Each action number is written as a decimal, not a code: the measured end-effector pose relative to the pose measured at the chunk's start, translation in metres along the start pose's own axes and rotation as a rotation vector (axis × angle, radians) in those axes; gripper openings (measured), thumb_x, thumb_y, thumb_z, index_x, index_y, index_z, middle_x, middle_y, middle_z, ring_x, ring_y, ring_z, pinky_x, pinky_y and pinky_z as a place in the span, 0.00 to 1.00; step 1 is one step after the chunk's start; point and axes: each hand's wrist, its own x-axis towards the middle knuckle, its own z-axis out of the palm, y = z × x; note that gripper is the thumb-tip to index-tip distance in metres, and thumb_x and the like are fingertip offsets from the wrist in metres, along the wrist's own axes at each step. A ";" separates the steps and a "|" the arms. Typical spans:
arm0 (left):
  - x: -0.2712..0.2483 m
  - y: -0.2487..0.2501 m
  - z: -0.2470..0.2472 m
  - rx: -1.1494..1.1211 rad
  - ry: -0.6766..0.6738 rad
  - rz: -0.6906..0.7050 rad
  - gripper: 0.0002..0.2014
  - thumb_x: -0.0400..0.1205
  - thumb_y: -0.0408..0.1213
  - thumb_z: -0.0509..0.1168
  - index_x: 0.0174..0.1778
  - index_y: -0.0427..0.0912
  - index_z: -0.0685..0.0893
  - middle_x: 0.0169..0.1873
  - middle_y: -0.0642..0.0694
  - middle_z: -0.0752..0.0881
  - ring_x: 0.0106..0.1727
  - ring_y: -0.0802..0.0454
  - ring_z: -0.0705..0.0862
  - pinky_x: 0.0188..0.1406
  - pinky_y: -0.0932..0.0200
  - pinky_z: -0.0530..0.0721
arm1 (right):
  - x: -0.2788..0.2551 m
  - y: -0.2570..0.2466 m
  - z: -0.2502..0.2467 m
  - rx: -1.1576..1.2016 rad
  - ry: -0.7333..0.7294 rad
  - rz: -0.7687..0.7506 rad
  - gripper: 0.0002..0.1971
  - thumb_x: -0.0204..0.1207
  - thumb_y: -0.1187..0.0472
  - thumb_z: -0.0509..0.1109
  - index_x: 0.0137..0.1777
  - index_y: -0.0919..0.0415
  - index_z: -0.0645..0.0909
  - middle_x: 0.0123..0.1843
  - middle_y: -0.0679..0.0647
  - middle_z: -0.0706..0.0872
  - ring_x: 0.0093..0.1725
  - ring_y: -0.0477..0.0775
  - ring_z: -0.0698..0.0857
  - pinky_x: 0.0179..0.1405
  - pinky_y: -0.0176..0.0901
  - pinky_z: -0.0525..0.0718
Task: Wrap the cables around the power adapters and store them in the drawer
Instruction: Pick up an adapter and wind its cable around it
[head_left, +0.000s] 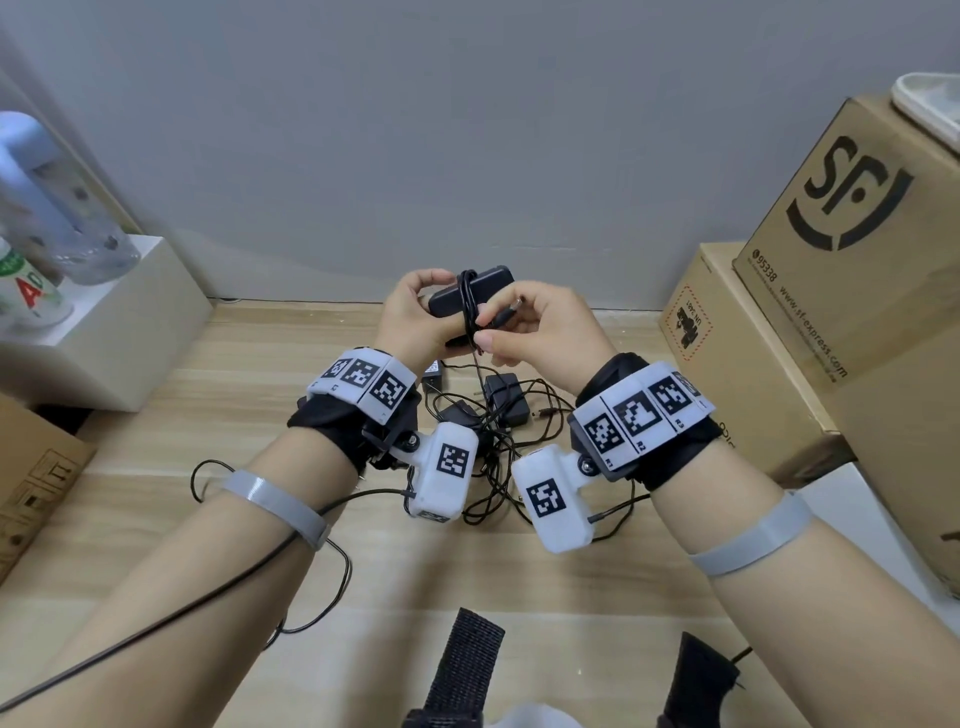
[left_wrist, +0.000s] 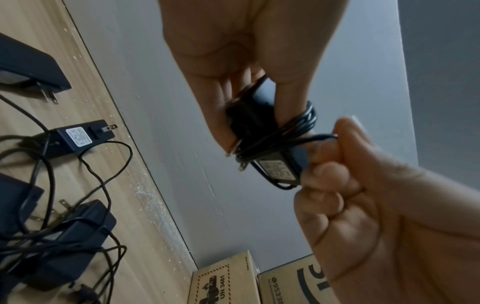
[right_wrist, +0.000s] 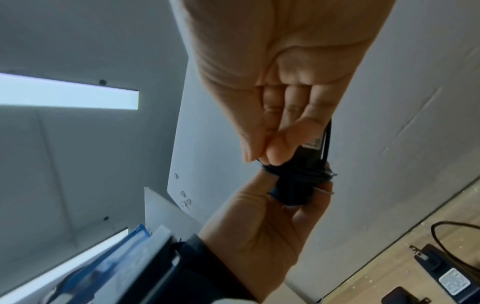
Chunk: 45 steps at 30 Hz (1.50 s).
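My left hand (head_left: 415, 312) grips a black power adapter (head_left: 485, 283) held up above the wooden surface. Its thin black cable (head_left: 467, 296) is coiled several turns round the adapter's middle. My right hand (head_left: 488, 327) pinches the cable's free end between thumb and forefinger, just behind the barrel plug (head_left: 511, 306). In the left wrist view the coil (left_wrist: 303, 119) sits above the adapter's label (left_wrist: 275, 166), prongs pointing left. In the right wrist view, the pinching right hand (right_wrist: 262, 152) meets the coil on the adapter (right_wrist: 293, 189).
Below my wrists, several more black adapters (head_left: 504, 400) lie in a tangle of loose cables (head_left: 493, 457) on the wooden surface (head_left: 234, 415). Cardboard boxes (head_left: 857, 260) stand at the right. A white box (head_left: 104, 332) with bottles stands at the left. No drawer shows.
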 end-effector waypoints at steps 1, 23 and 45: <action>0.000 0.000 0.001 0.000 -0.023 0.001 0.22 0.73 0.20 0.69 0.58 0.42 0.74 0.40 0.44 0.82 0.37 0.51 0.84 0.31 0.59 0.89 | 0.001 0.001 0.000 0.057 -0.009 0.006 0.12 0.71 0.73 0.72 0.37 0.54 0.80 0.31 0.52 0.83 0.27 0.45 0.83 0.29 0.31 0.81; 0.002 0.004 0.004 -0.143 -0.183 -0.062 0.26 0.79 0.19 0.59 0.72 0.44 0.74 0.53 0.47 0.82 0.53 0.46 0.83 0.53 0.43 0.86 | 0.010 0.002 0.001 -0.022 0.223 0.012 0.06 0.78 0.65 0.65 0.47 0.55 0.82 0.25 0.52 0.80 0.27 0.48 0.78 0.35 0.36 0.79; -0.001 0.012 0.009 -0.127 -0.179 -0.066 0.26 0.79 0.19 0.60 0.72 0.40 0.72 0.52 0.43 0.82 0.49 0.46 0.85 0.48 0.48 0.88 | 0.022 -0.016 0.002 -0.261 0.266 0.059 0.06 0.77 0.65 0.66 0.41 0.54 0.79 0.40 0.53 0.83 0.35 0.59 0.87 0.29 0.41 0.87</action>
